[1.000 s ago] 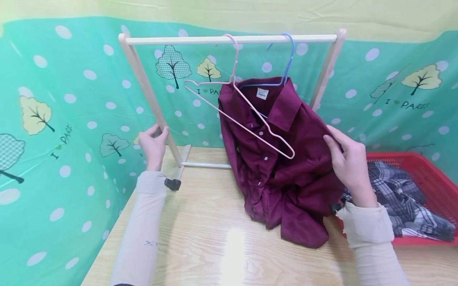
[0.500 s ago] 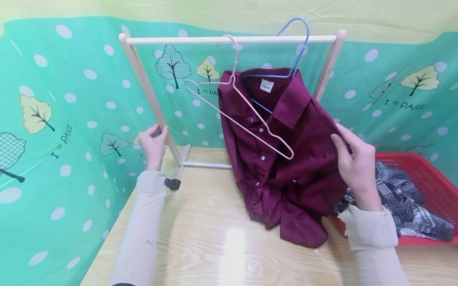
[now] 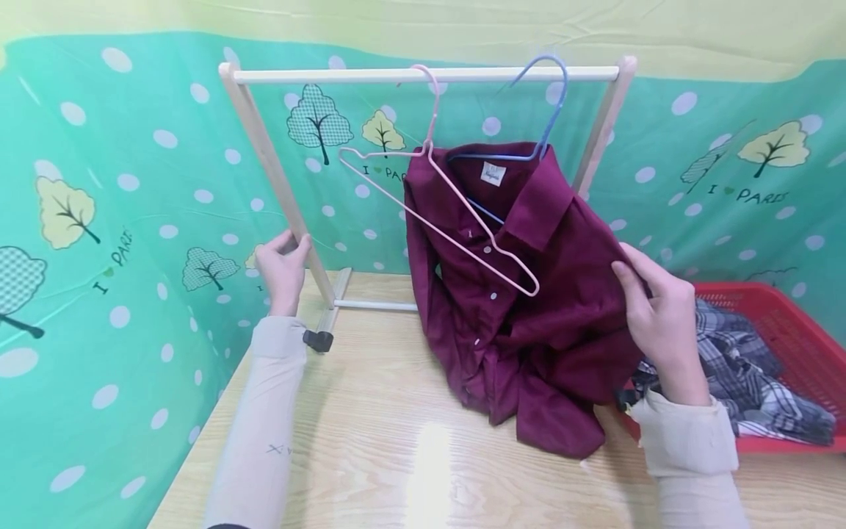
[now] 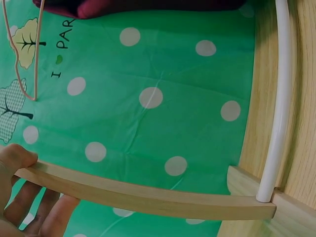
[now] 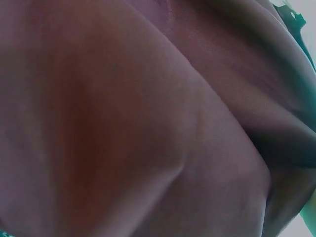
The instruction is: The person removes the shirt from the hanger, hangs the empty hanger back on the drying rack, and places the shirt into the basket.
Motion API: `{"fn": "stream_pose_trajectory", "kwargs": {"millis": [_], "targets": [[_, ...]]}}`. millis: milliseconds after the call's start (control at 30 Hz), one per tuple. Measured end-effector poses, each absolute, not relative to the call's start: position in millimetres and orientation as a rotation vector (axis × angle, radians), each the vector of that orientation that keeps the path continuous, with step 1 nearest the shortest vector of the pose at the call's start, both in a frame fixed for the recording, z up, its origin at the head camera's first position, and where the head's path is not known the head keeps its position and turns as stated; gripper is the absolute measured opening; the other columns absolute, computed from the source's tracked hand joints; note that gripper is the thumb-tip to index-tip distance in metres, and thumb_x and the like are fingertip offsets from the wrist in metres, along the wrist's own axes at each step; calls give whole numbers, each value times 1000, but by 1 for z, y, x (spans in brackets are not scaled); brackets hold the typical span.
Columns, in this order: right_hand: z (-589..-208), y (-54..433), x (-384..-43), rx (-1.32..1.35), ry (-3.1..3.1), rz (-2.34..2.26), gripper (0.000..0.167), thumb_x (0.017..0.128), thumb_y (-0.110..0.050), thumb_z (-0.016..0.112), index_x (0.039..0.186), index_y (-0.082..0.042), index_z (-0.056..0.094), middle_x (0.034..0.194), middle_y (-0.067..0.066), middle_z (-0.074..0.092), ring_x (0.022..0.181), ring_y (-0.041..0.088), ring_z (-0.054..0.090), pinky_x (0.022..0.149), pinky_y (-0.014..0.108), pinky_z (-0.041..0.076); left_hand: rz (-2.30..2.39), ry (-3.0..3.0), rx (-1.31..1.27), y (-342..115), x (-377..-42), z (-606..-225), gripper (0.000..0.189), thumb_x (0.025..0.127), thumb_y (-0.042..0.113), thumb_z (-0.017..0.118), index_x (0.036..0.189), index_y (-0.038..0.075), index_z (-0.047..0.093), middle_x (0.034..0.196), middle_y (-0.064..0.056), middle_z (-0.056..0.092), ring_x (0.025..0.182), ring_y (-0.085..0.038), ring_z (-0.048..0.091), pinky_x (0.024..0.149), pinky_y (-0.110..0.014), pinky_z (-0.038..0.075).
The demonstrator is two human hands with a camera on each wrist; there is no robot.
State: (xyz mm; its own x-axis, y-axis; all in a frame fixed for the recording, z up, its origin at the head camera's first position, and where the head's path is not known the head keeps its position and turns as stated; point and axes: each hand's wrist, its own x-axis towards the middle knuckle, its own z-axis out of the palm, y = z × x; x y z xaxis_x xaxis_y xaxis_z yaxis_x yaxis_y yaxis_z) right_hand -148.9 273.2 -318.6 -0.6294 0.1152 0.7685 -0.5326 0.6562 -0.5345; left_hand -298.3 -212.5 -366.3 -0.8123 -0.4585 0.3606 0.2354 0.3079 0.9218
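A maroon button-up shirt point(image 3: 482, 323) hangs on a blue hanger point(image 3: 554, 110), whose hook arches over the rack's top bar with a small gap above it. My right hand point(image 3: 661, 316) pinches the shirt at its right-side shoulder in the head view. In the right wrist view, the shirt's fabric point(image 5: 163, 123) fills most of the picture and hides the fingers. My left hand point(image 3: 283, 272) holds the left post of the wooden rack point(image 3: 264, 150); its thumb and fingers lie around the post point(image 4: 138, 192) in the left wrist view. A pink hanger point(image 3: 432, 125) hangs on the bar, in front of the shirt.
A red basket point(image 3: 803, 330) with a grey plaid garment point(image 3: 747, 367) stands at the right, partly behind my right forearm. Under the rack is a light wooden table point(image 3: 370, 441). A green dotted cloth point(image 3: 158, 294) surrounds the back and left side.
The right hand has moved right with the shirt. The blue hanger's hook rose well above the bar, then came down again, now further right. The left hand stays on the post.
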Motion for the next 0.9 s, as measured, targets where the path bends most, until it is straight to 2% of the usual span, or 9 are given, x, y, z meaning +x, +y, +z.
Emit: {"fn": "stream_pose_trajectory", "kwargs": {"millis": [367, 900], "targets": [[-329, 268, -147, 313, -2094, 1043, 36, 92, 4, 65, 126, -6, 68, 119, 22, 69, 104, -16, 57, 85, 3, 43, -1505, -1994, 215, -215, -299, -367, 25, 90, 17, 73, 114, 11, 75, 112, -13, 73, 98, -14, 72, 92, -28, 57], [-349, 268, -139, 206, -2152, 1062, 32, 96, -6, 63, 128, -5, 67, 118, 24, 68, 100, -20, 54, 81, 0, 41, -1510, -1990, 207, -212, -302, -369, 24, 89, 18, 74, 113, 12, 75, 111, -14, 73, 96, -12, 72, 90, -27, 57]]}}
